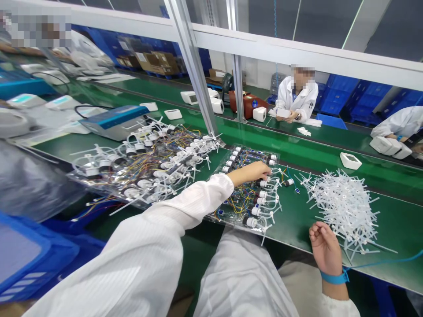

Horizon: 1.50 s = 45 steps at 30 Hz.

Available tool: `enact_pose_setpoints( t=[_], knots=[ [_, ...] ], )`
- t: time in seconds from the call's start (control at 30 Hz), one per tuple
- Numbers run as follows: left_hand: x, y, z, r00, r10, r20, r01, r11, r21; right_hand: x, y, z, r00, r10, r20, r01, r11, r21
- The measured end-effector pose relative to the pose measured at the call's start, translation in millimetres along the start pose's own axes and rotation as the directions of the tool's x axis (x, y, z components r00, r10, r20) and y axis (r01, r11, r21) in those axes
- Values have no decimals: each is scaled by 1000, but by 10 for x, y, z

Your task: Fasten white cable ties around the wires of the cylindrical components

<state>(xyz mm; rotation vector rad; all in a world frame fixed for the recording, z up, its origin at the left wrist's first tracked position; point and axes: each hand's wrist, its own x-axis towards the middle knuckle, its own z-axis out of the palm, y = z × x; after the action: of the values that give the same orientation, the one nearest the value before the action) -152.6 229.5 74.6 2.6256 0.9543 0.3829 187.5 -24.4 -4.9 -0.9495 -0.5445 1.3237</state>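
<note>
My left hand (253, 171) reaches across a clear plastic sheet (206, 215) that bears rows of small black-and-white pumps (251, 221) with coloured wires and looped white tubes. Its fingers are pinched on a small pump in the right-hand row; the fingertips partly hide it. One loose pump (288, 182) with a wire and blue connector lies just right of the sheet. My right hand (325, 246), wearing a blue wrist strap (335, 277), rests at the table edge with curled fingers and nothing visible in them. Beside it is a heap of white cable ties (346, 207).
More wired pumps (145, 176) lie on plastic to the left, near a blue-topped device (115, 121). A metal post (194, 66) rises behind. Blue crates (29, 255) stand at lower left. Across the green bench (304, 154), a person (295, 97) handles a white housing.
</note>
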Motion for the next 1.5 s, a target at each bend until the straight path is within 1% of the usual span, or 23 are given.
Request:
enact_pose_setpoints(
  t=[0.13, 0.23, 0.3, 0.37, 0.4, 0.43, 0.47, 0.53, 0.57, 0.67, 0.77, 0.87, 1.0, 1.1, 1.17, 1.27, 1.33, 1.4, 1.43, 1.5],
  knots=[
    [-30, 14, -75, 999, -15, 30, 15, 1000, 2, -18, -4, 18, 1000, -5, 4, 4, 1000, 17],
    [-21, 92, -199, 999, -4, 42, 4, 1000, 7, -33, 0, 23, 1000, -9, 15, 9, 1000, 21],
    [31, 217, -296, 1000, 20, 13, -20, 1000, -9, -38, 4, 26, 1000, -8, 28, 7, 1000, 18],
    [137, 411, -364, 998, 63, -18, -63, 997, -46, -33, 7, 34, 999, -9, 41, 8, 1000, 12],
    [212, 527, -377, 996, 83, -15, -84, 995, -56, -27, 6, 42, 999, -9, 49, 9, 1000, 9],
    [299, 650, -371, 995, 95, 18, -95, 995, -44, -19, 4, 51, 998, -9, 55, 8, 1000, 8],
    [394, 773, -345, 993, 91, 71, -91, 996, -4, -9, 1, 63, 998, -7, 61, 7, 1000, 9],
    [589, 995, -240, 976, 26, 218, -60, 986, 155, 9, -7, 90, 998, -3, 66, 2, 1000, 15],
    [681, 1086, -167, 967, -8, 254, -48, 976, 211, 16, -11, 103, 998, -1, 65, -1, 1000, 20],
    [892, 1262, 75, 957, -81, 279, -12, 948, 319, 20, -19, 124, 998, 6, 58, -8, 999, 31],
    [987, 1340, 259, 941, -151, 301, 28, 925, 378, 1, -12, 98, 998, 13, 61, -15, 999, 33],
    [981, 1399, 350, 936, -174, 306, 43, 919, 391, -11, 21, 18, 999, 27, 42, -29, 999, 36],
    [941, 1444, 368, 936, -113, 333, -9, 939, 344, 64, 89, -124, 998, 63, -20, -63, 998, 22],
    [933, 1435, 287, 928, -59, 368, -58, 953, 297, 136, 121, -204, 995, 92, -22, -92, 996, 8],
    [924, 1415, 166, 934, -2, 358, -89, 968, 236, 170, 133, -242, 995, 103, -11, -103, 995, -8],
    [872, 1412, -88, 953, 111, 283, -139, 987, 82, 212, 150, -264, 994, 107, 3, -107, 994, -23],
    [789, 1488, -248, 959, 181, 219, -183, 983, -12, 220, 149, -237, 995, 104, 5, -103, 994, -26],
    [655, 1654, -348, 960, 235, 155, -230, 972, -51, 187, 119, -171, 996, 91, 10, -91, 996, -22],
    [570, 1763, -364, 962, 247, 119, -244, 969, -44, 156, 91, -126, 996, 85, 22, -85, 996, -15],
    [365, 1993, -324, 971, 232, 51, -233, 973, 3, 81, 18, -27, 994, 78, 72, -78, 997, 9]
  ],
)
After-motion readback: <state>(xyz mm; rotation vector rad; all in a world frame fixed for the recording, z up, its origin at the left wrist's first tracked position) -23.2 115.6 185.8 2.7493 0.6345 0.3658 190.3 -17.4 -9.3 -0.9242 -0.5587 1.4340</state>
